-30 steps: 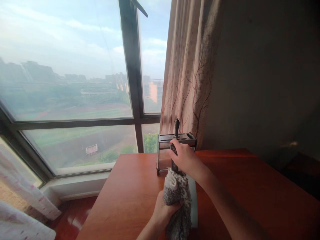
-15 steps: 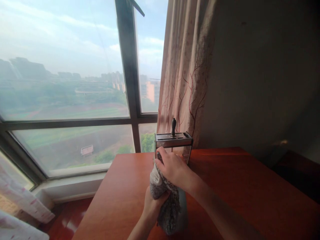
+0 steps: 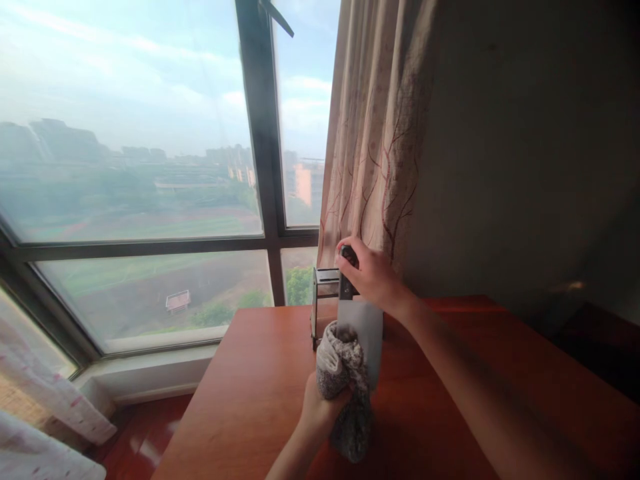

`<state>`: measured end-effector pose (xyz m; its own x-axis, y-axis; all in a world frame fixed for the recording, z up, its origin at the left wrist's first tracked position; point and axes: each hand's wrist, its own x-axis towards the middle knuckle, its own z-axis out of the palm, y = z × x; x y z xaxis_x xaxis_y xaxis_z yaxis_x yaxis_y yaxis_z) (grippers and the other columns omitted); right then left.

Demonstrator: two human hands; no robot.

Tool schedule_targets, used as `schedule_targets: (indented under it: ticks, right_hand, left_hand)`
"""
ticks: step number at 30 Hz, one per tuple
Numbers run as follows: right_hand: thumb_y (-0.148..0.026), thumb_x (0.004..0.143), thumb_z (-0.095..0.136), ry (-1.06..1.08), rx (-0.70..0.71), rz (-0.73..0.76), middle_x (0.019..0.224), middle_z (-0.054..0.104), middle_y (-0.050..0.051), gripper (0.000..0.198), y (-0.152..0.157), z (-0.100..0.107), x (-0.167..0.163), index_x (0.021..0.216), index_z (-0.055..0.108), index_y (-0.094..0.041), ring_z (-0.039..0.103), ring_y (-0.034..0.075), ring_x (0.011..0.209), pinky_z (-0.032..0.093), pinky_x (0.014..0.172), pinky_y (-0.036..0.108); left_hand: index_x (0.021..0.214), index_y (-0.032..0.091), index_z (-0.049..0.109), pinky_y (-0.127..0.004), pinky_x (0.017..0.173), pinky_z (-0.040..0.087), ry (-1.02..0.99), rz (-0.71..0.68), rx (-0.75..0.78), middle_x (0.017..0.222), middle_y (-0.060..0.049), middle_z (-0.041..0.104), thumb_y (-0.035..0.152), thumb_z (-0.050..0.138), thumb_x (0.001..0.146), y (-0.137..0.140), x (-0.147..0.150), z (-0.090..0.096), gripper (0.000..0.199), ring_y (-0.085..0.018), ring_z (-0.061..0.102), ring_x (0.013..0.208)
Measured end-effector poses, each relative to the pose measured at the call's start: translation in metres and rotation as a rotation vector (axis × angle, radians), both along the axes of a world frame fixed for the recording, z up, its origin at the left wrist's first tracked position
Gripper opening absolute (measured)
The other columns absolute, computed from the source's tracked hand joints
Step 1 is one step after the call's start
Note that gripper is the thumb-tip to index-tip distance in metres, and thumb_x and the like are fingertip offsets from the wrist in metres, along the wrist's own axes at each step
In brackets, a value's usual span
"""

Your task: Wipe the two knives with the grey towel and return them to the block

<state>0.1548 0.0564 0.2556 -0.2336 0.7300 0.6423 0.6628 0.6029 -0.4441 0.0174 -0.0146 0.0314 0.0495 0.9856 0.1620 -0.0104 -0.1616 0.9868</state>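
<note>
My right hand (image 3: 371, 275) grips the black handle of a wide-bladed cleaver (image 3: 364, 333) and holds it upright, blade down, above the wooden table (image 3: 480, 400). My left hand (image 3: 317, 412) clutches a grey fluffy cloth (image 3: 346, 380) pressed against the lower left part of the blade. Right behind the cleaver stands a metal knife rack (image 3: 324, 293), mostly hidden by my right hand and the blade.
A patterned curtain (image 3: 380, 147) hangs behind the rack beside a large window (image 3: 130, 167) with a dark frame. A dark wall (image 3: 525, 153) rises behind the table on the right. A pale fabric (image 3: 45, 440) lies at the lower left near the floor.
My right hand has lifted the cleaver higher, so more bare blade shows above the cloth. My left hand with the cloth now sits lower on the blade.
</note>
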Motion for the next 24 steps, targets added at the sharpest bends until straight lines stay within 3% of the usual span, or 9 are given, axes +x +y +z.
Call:
schedule_targets:
  ticks: [6,12,17,24]
  right_hand:
    - [-0.033,0.09,0.047,0.059,0.181,-0.006,0.067,0.055,-0.002,0.019,0.026,0.058,0.018,0.102,0.057,-0.022,0.054,0.015,0.055,0.037,0.055,0.024]
    - [-0.029,0.09,0.047,-0.035,0.431,-0.023,0.07,0.058,-0.001,0.018,0.043,0.107,0.016,0.103,0.056,-0.02,0.056,0.016,0.062,0.039,0.062,0.026]
    - [-0.028,0.093,0.044,-0.122,0.452,-0.023,0.074,0.06,-0.001,0.02,0.054,0.117,0.006,0.108,0.055,-0.02,0.058,0.016,0.068,0.041,0.068,0.026]
    - [-0.026,0.092,0.048,-0.149,0.421,-0.015,0.074,0.06,-0.001,0.022,0.073,0.107,-0.005,0.11,0.057,-0.019,0.059,0.017,0.07,0.042,0.069,0.027]
  left_hand:
    - [0.101,0.009,0.072,-0.045,0.085,0.053,-0.194,0.06,-0.203,0.094,-0.015,0.077,0.039,0.084,0.053,0.007,0.0,-0.01,0.058,-0.041,0.066,0.098]
    - [0.11,0.01,0.067,-0.049,0.094,0.047,-0.503,-0.117,-0.456,0.098,-0.016,0.075,0.039,0.087,0.052,0.001,0.006,-0.003,0.068,-0.038,0.067,0.099]
    - [0.105,0.01,0.067,-0.05,0.094,0.047,-0.576,-0.177,-0.479,0.092,-0.016,0.075,0.037,0.085,0.057,-0.004,0.007,0.008,0.058,-0.036,0.069,0.092]
    - [0.102,0.01,0.068,-0.048,0.093,0.048,-0.603,-0.127,-0.484,0.092,-0.016,0.075,0.039,0.085,0.058,-0.004,0.009,0.006,0.055,-0.035,0.069,0.093]
